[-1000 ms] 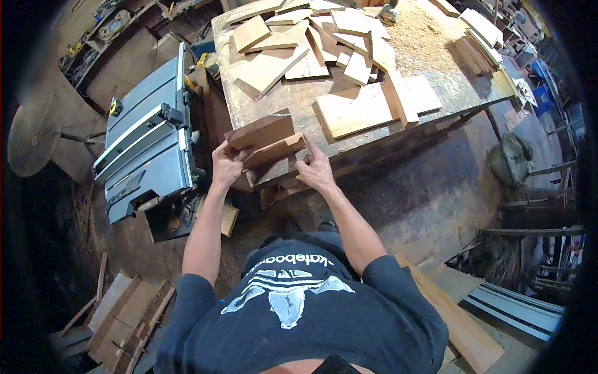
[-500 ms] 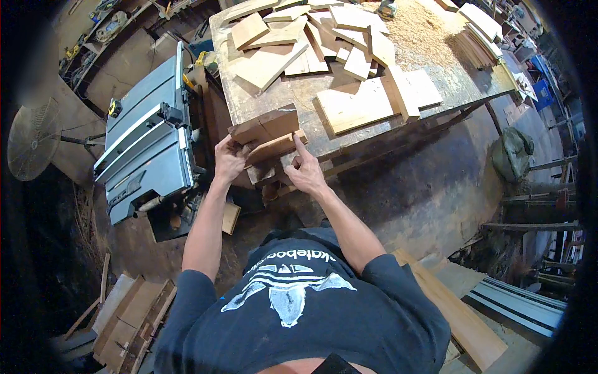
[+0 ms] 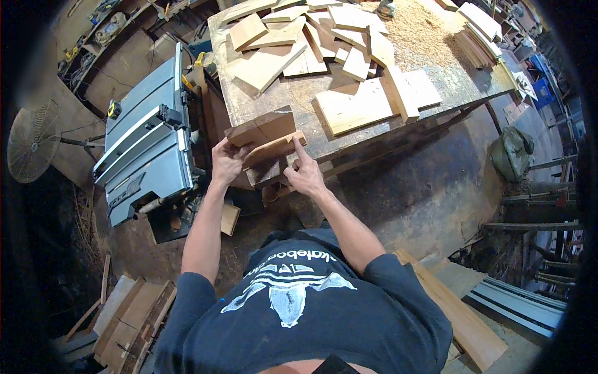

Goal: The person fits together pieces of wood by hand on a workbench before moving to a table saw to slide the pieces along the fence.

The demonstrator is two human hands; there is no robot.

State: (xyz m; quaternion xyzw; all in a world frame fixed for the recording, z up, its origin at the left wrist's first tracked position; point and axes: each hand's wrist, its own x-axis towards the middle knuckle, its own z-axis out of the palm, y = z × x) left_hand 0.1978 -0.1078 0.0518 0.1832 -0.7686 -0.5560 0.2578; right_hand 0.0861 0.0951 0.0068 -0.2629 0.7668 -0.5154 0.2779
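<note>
My left hand [image 3: 228,163] is closed on the left end of two small wooden boards over the corner of the workbench. The rear one is a darker brown board [image 3: 261,128], standing on edge. In front of it, a thinner, lighter board [image 3: 273,149] is tilted up toward the right. My right hand [image 3: 305,177] has its index finger stretched out to the right end of the lighter board, seemingly touching it. Its other fingers are partly curled and hold nothing. Where the left fingertips grip behind the boards is hidden.
The workbench [image 3: 293,103] carries a heap of pale wood offcuts [image 3: 271,65], notched boards [image 3: 355,103] and sawdust [image 3: 423,40]. A table saw [image 3: 146,134] stands to the left, beside a fan [image 3: 34,140]. Long planks [image 3: 461,318] lie behind me at the right.
Both boards have shifted slightly left with my left hand. My right index finger stays at the lighter board's end, and a bright patch beneath the boards has gone dark.
</note>
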